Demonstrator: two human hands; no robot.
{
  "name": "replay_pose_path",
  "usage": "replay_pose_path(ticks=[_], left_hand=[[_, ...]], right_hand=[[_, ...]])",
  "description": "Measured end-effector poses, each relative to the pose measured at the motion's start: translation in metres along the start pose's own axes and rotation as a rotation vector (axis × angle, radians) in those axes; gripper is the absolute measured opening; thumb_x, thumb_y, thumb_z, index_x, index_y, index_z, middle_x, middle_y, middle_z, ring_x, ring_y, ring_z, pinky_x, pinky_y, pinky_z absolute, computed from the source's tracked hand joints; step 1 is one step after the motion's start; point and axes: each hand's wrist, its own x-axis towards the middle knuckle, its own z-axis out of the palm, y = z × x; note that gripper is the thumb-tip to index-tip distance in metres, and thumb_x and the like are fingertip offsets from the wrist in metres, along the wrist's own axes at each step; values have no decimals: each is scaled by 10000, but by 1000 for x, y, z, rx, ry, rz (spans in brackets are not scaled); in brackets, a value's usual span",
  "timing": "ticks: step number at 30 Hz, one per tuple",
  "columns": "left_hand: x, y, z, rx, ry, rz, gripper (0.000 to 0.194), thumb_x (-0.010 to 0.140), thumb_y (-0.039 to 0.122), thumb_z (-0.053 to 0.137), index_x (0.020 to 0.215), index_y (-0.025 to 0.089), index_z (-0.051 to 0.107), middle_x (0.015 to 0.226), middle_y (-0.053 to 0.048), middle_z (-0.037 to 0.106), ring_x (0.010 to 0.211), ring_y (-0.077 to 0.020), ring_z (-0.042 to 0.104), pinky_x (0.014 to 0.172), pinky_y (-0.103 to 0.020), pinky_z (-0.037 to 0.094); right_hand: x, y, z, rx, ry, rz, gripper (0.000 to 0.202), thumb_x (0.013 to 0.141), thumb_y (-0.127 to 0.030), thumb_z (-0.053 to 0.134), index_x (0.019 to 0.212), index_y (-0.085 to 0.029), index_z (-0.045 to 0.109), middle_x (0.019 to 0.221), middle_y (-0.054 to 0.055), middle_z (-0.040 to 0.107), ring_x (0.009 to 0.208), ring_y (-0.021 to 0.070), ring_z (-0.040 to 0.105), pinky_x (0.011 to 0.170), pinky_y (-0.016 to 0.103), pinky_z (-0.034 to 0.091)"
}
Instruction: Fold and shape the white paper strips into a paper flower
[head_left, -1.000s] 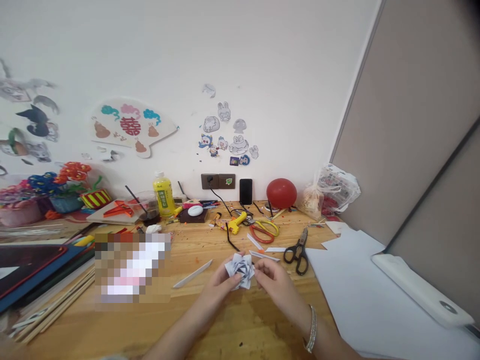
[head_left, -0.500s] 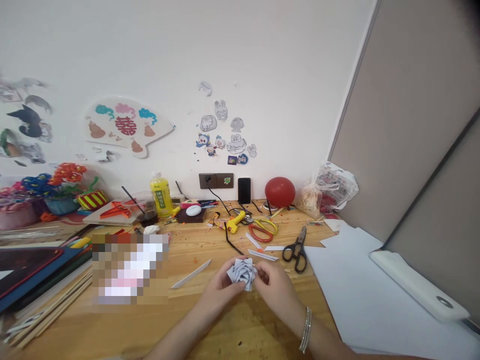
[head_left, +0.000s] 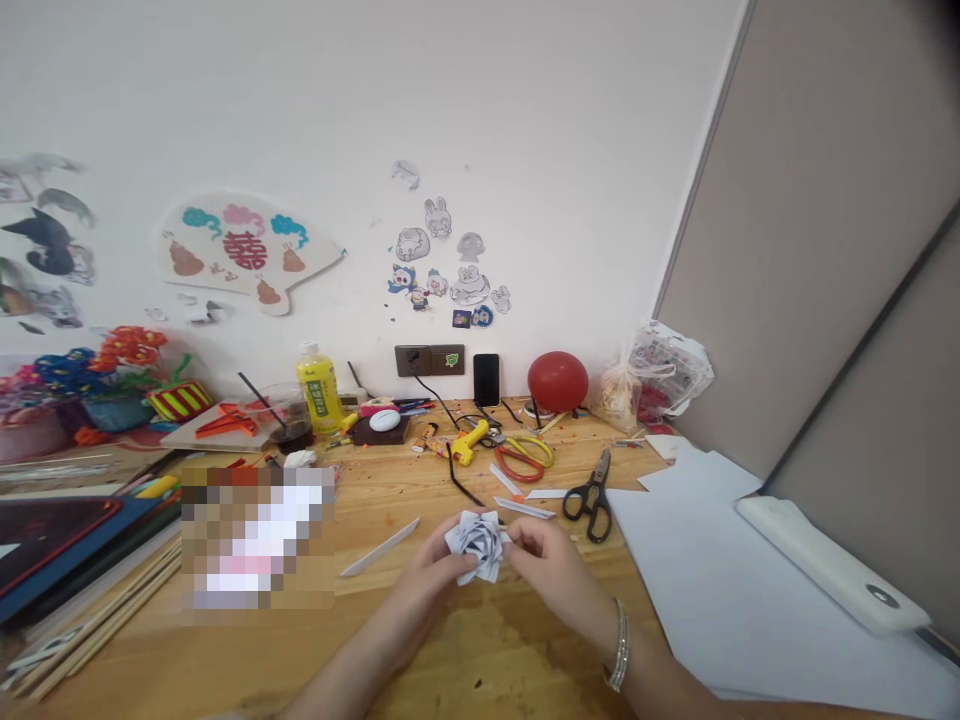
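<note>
A white paper flower [head_left: 478, 546] with layered pointed petals is held just above the wooden table [head_left: 480, 640]. My left hand [head_left: 441, 566] is closed around its left side, the thumb lying on the near petals. On the other side, the fingers of my right hand [head_left: 541, 552] pinch at a right-hand petal. Part of the flower's underside is hidden by the hands. Behind it lie white paper strips [head_left: 525, 508], and another pointed strip [head_left: 381, 547] rests to the left. Black-handled scissors [head_left: 590, 503] lie to the right of my right hand.
Toward the wall are a yellow glue gun [head_left: 471, 443], red-and-yellow-handled scissors [head_left: 525, 459], a phone [head_left: 486, 380], a red balloon [head_left: 558, 381] and a yellow drink bottle [head_left: 319, 388]. White sheets [head_left: 697, 560] and a white paper trimmer [head_left: 829, 565] lie right. Wooden sticks [head_left: 112, 620] lie left.
The paper flower has turned and tilted so more of its face shows, and it has shifted slightly left. Both hands stay on it. The whole view has moved a little.
</note>
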Motion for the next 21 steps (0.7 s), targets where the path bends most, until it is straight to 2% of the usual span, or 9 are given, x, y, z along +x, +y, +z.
replay_pose_path(ticks=[11,15,21], left_hand=[[-2,6,0,-92,-12,-32,358,677,185,665,1034,175,645,943,-63,682,882,-189,578,801,-282,402],[-1,5,-2,-107,-40,-32,362,662,208,698,1020,170,658,923,-69,686,866,-191,579,785,-276,409],[2,-1,-3,-160,-49,6,275,784,341,595,992,178,673,906,-63,687,843,-176,586,777,-268,414]], right_hand=[[1,5,-2,88,-81,-45,266,811,-391,463,635,-192,454,545,-48,437,497,106,407,483,216,305],[2,9,-1,65,-71,-91,266,812,-387,478,634,-191,457,582,-44,424,545,113,401,522,225,309],[2,10,0,32,-68,-131,238,826,-337,465,639,-190,448,615,-36,430,587,121,403,552,235,314]])
